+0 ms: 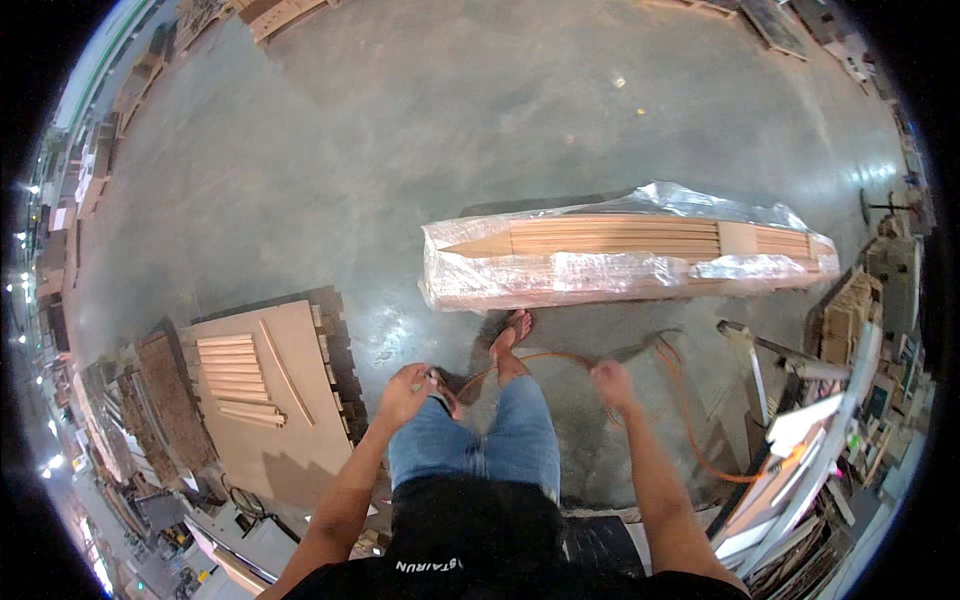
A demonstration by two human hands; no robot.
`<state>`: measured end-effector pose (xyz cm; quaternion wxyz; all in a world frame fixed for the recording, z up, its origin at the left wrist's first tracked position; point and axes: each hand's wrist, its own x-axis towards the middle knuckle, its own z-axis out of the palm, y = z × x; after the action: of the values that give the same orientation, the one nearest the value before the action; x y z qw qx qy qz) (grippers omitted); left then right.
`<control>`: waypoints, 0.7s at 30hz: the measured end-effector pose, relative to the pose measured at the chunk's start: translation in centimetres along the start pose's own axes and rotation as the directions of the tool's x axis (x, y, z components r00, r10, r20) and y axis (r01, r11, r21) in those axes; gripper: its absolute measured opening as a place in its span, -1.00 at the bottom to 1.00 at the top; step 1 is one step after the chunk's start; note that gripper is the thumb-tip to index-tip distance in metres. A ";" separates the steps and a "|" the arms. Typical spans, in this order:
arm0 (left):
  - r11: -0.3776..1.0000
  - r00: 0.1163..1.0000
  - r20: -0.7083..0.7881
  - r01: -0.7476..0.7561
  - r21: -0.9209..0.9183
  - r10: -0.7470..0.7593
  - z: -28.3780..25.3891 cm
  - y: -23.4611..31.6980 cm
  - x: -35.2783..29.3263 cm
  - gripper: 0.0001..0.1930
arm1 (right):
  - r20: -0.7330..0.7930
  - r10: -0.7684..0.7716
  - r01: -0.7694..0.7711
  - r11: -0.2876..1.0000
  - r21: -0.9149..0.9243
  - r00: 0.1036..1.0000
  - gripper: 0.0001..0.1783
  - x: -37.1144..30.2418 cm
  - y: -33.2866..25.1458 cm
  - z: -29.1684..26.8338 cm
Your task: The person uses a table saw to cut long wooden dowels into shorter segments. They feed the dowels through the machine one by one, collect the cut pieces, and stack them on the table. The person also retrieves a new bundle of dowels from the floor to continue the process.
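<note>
My left hand [403,394] hangs in front of my left thigh with its fingers curled together. Something small sits at its fingertips, too small to name. My right hand [611,386] is out to the right of my legs, blurred by motion, so its fingers do not show clearly. An orange hose or cord [690,425] runs over the floor beneath and beside it; whether the hand touches it I cannot tell. Ahead of my feet lies a long bundle of wooden strips [620,238] wrapped in clear plastic film [600,275].
At the left, a pallet topped with a tan board [240,445] carries several short wooden strips [232,370] and a longer strip [286,372]. Boards and frames [790,470] crowd the right side. Pallets [280,15] stand far off on the grey concrete floor [400,120].
</note>
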<state>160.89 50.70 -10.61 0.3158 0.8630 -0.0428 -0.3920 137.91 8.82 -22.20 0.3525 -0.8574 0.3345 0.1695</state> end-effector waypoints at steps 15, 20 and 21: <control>0.781 0.949 0.251 -0.301 0.547 0.190 16.2 -1.1 38.7 -0.26 | 0.116 -0.228 0.252 0.928 -0.273 0.967 -0.76 34.7 -5.6 17.3; 0.719 0.929 0.264 -0.368 0.590 0.259 17.7 -4.8 35.2 -0.37 | 0.103 -0.234 0.251 0.945 -0.209 0.967 -0.85 34.6 -3.7 18.4; 0.717 0.922 0.275 -0.385 0.581 0.272 17.6 -5.2 34.5 -0.51 | 0.152 -0.225 0.258 0.933 -0.250 0.962 -0.85 34.6 -3.3 18.3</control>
<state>171.39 34.74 -44.67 0.0718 0.8598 -0.3500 -0.3648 164.07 7.95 -51.46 0.2714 -0.9198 0.1786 0.2199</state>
